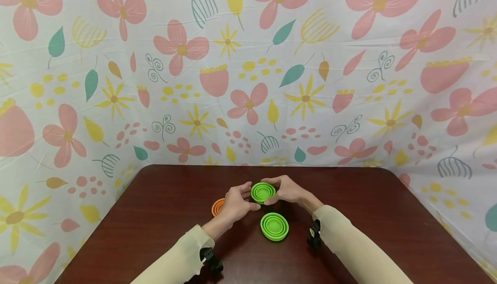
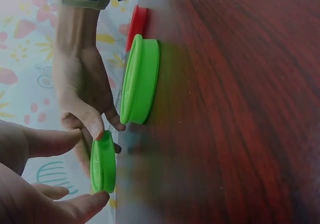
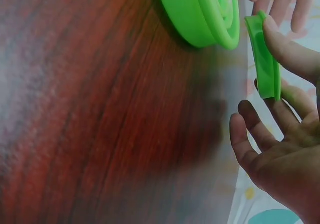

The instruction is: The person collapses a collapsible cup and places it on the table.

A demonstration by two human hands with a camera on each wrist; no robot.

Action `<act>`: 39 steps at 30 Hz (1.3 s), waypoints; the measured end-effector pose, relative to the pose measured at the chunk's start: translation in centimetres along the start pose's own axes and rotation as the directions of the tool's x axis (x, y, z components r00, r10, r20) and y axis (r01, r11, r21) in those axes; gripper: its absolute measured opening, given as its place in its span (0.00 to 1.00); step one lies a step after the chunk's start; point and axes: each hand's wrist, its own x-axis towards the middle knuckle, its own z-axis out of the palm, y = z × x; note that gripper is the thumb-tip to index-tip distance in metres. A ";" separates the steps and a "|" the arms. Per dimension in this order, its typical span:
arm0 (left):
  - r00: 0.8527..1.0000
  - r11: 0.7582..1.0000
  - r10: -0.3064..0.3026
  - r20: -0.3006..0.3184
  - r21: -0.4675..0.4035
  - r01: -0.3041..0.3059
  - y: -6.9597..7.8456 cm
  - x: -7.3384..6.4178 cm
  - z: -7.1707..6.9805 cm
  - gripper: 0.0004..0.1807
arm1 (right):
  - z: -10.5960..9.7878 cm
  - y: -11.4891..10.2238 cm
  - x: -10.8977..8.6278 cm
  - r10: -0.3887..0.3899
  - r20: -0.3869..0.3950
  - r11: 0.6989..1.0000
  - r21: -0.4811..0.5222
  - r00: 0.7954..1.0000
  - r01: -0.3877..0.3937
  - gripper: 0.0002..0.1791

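Observation:
A small green collapsible bowl with concentric rings (image 1: 263,192), folded flat, is held above the table between the two hands. My right hand (image 1: 289,190) pinches its edge, with the thumb on one side and fingers on the other. My left hand (image 1: 234,203) reaches in from the left; a fingertip touches the bowl's rim in the left wrist view, while its other fingers stand apart from it. Closer to me, a larger flattened green bowl (image 1: 274,228) lies on the table. Partly hidden behind the left hand is an orange ringed bowl (image 1: 217,207).
The dark brown wooden table (image 1: 155,232) meets a flower-printed cloth (image 1: 248,81) at its back and sides. A red round piece (image 2: 137,26) shows beyond the larger green bowl in the left wrist view. A black camera (image 1: 314,234) is strapped on the right wrist.

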 end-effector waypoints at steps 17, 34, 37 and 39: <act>0.999 0.997 -0.021 -0.040 0.076 0.024 -0.1 0.9 -0.2 0.44 | -0.2 0.4 1.2 0.006 0.053 0.998 -0.066 0.999 -0.002 0.43; 0.999 0.998 -0.043 -0.020 0.054 0.044 0.1 1.7 -0.7 0.44 | 0.1 0.6 1.5 0.001 0.065 0.991 -0.133 0.998 0.007 0.44; 0.999 0.997 -0.041 -0.019 0.059 0.042 0.0 1.7 -0.8 0.44 | 0.1 0.5 1.6 -0.008 0.070 0.990 -0.137 0.998 0.017 0.45; 0.999 0.998 -0.035 -0.021 0.060 0.036 0.0 1.7 -0.9 0.43 | 0.1 0.4 1.6 -0.011 0.072 0.990 -0.139 0.997 0.021 0.45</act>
